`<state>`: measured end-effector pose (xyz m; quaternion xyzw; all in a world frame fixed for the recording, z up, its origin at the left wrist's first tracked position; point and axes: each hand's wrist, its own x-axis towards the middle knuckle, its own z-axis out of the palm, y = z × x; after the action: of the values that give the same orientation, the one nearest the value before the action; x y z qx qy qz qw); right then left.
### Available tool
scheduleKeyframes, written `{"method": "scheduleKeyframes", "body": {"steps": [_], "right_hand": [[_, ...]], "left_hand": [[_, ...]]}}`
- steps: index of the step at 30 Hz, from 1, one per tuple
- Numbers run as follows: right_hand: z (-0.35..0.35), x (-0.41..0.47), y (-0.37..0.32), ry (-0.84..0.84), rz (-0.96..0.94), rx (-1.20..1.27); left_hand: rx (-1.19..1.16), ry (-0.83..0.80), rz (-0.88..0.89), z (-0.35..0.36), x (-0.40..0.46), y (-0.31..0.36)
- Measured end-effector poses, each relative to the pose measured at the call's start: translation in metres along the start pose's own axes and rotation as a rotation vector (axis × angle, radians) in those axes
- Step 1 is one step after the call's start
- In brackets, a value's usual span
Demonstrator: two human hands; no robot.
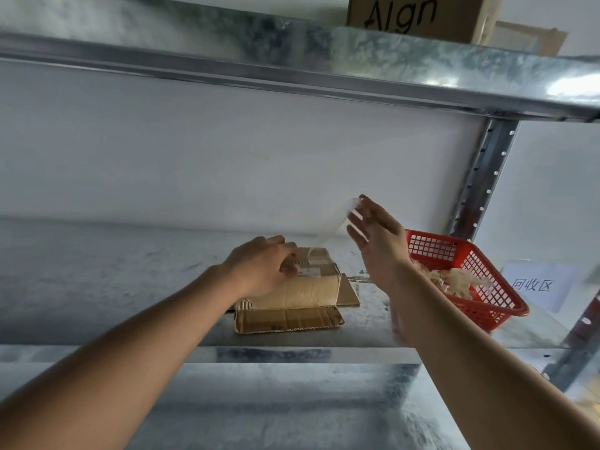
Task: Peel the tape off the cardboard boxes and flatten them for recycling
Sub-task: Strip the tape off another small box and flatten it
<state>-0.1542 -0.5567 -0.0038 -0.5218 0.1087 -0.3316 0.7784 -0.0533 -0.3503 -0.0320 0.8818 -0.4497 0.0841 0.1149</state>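
Note:
A small brown cardboard box [308, 290] sits on the metal shelf [113, 280], its near flap lying open toward me. My left hand [259, 264] presses down on the box's top left side. My right hand [373, 235] is raised above and to the right of the box, pinching the end of a clear tape strip [334, 225]. The strip stretches down from my fingers to the box top, where its lower end is still stuck.
A red plastic basket [487, 306] holding crumpled tape stands right of the box. A white paper label [539, 287] lies beside it. An upper shelf beam [292, 69] carries another cardboard box [415, 17]. A perforated metal post [480, 180] rises at the right.

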Motion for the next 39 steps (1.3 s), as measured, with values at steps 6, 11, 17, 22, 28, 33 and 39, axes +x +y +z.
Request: {"method": "scheduleKeyframes", "body": {"steps": [6, 11, 17, 22, 28, 33, 39], "right_hand": [[0.013, -0.004, 0.004, -0.444, 0.050, -0.395], [0.026, -0.001, 0.015, -0.470, -0.016, -0.569], [0.006, 0.013, 0.011, -0.453, -0.550, -1.346], [-0.024, 0.008, 0.013, -0.615, -0.451, -1.585], [-0.018, -0.007, 0.008, -0.632, -0.164, -1.611], [-0.017, -0.003, 0.008, -0.556, -0.253, -1.634], [-0.004, -0.005, 0.013, -0.384, -0.367, -1.524]], "left_hand": [[0.100, -0.082, -0.024, 0.015, 0.001, -0.004], [0.064, -0.058, 0.010, 0.017, -0.005, -0.007], [0.048, -0.027, 0.060, 0.014, -0.008, -0.019], [0.040, -0.025, 0.078, 0.013, -0.008, -0.028], [0.038, -0.025, 0.081, 0.016, -0.004, -0.027], [0.047, -0.026, 0.091, 0.016, -0.004, -0.027], [0.055, -0.022, 0.091, 0.019, -0.004, -0.028]]}}
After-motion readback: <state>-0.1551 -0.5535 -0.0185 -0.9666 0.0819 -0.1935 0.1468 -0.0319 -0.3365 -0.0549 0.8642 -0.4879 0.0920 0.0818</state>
